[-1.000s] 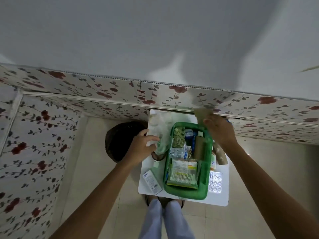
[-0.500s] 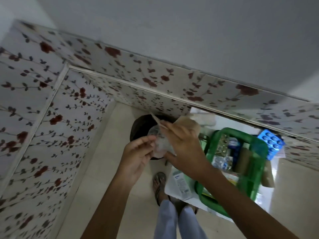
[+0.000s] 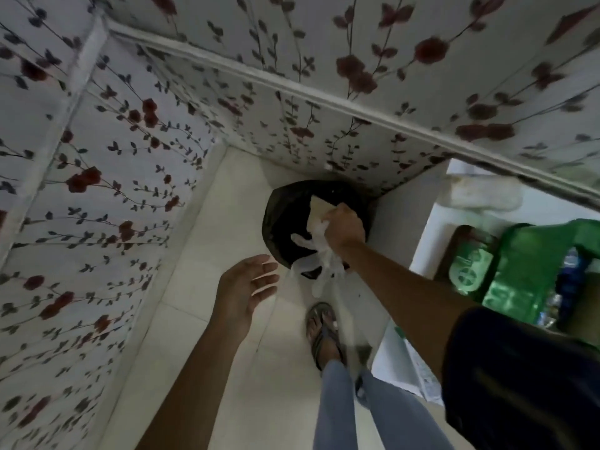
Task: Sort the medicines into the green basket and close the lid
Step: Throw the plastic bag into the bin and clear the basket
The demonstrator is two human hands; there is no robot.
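- While the right hand (image 3: 344,229) reached over the black-lined bin (image 3: 292,222), it was clenched around a crumpled clear plastic wrapper (image 3: 319,254) and a tan scrap of paper or card (image 3: 319,207) — the plastic trailed down below the fist.
- The left hand (image 3: 242,290) hung open and empty, fingers spread, just beside the bin's near rim and above the pale tiled floor (image 3: 201,319).
- The bin stood on the floor in the corner, against the flower-patterned wall (image 3: 113,157) and next to the left edge of the white table (image 3: 425,235).
- The green basket (image 3: 532,261) sat on the tabletop near its left edge, at the right of the view — its contents were blurred, with something blue showing inside.
- A sandalled foot (image 3: 323,332) and light blue trouser legs (image 3: 367,414) showed below, by the table's near-left corner.
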